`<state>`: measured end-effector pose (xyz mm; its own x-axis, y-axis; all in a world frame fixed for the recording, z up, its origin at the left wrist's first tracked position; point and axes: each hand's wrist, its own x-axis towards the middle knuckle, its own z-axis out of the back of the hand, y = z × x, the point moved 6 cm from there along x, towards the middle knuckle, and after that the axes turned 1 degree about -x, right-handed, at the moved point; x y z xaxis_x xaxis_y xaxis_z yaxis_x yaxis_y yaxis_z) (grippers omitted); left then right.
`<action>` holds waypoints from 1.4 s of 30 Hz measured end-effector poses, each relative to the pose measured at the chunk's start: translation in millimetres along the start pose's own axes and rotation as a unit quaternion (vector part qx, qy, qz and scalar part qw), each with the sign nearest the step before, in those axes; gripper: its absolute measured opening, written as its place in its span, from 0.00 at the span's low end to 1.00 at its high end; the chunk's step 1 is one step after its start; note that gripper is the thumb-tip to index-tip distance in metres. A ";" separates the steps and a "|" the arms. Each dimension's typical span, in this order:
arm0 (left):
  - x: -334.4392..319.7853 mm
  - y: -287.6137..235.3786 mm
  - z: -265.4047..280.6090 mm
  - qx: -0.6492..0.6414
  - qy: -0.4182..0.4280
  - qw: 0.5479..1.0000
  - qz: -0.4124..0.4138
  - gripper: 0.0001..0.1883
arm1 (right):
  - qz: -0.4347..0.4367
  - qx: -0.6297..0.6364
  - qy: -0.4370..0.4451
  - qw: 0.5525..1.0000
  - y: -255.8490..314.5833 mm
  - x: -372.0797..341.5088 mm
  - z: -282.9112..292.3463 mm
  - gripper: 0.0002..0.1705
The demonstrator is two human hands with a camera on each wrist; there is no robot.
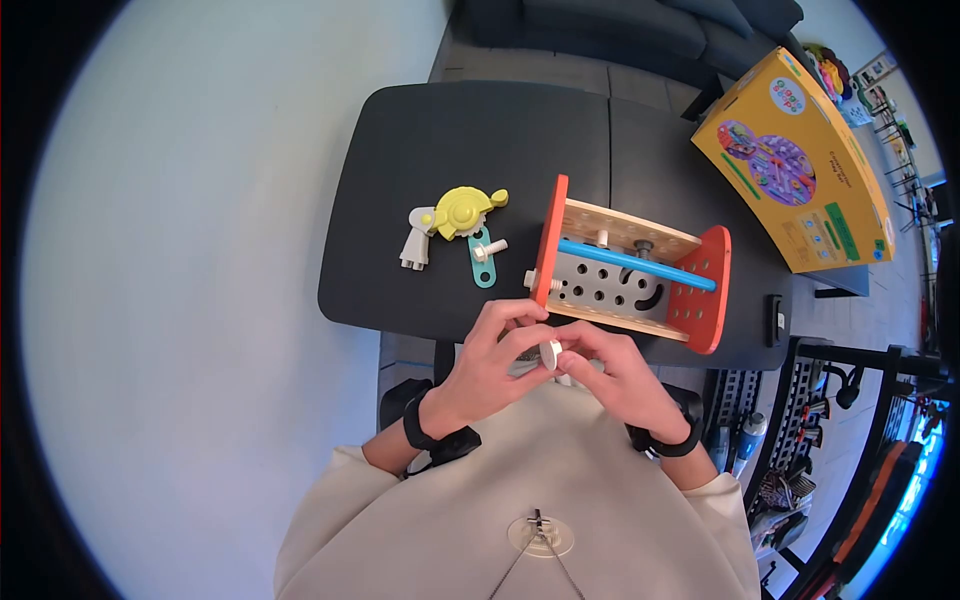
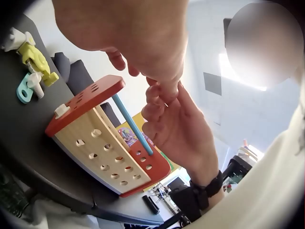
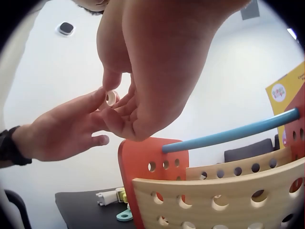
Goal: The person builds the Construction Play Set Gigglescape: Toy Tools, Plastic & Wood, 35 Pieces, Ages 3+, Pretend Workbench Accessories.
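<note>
Pinching a small white round piece (image 1: pixel 549 355) between them, the two hands meet at the person's side of the counter (image 1: pixel 420 130). Left hand (image 1: pixel 488 365): thumb and fingers closed on the piece from the left. Right hand (image 1: pixel 622 380): thumb and fingers closed on it from the right. The piece sits between the fingertips, in front of the near left corner of the toy toolbox (image 1: pixel 711 325). Whether the left fingers touch the toolbox cannot be told.

Room: the near counter edge runs by the hands; the person's torso is close below. The toolbox limits the space ahead; bare counter extends to the left and beyond the toolbox.

Orientation: piece on edge, its round outline taller than wide from the head view; any shank is hidden by fingers. Toolbox long axis runs left to right, right end slightly nearer the person; its blue bar (image 1: pixel 640 266) follows that line. A white bolt (image 1: pixel 530 280) passes through the left red end.

Farther left: a yellow toy saw (image 1: pixel 463 210) with a grey-white handle (image 1: pixel 414 245), and a teal strip (image 1: pixel 484 270) carrying another bolt (image 1: pixel 490 249). Far right: a yellow box (image 1: pixel 800 170).
</note>
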<state>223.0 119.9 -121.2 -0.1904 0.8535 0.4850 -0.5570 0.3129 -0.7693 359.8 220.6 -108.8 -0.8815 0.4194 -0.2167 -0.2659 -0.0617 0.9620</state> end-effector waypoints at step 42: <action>-21.9 139.5 -55.7 -0.240 0.039 0.875 0.417 0.13 | -0.132 -0.176 -0.033 0.975 -92.5 81.5 48.9 0.12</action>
<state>194.5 168.1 -262.3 -0.3035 0.8882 -0.3451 0.1583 -0.3101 -0.9374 331.6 304.8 -207.4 -0.7400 0.5200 -0.4266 -0.6076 -0.2449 0.7556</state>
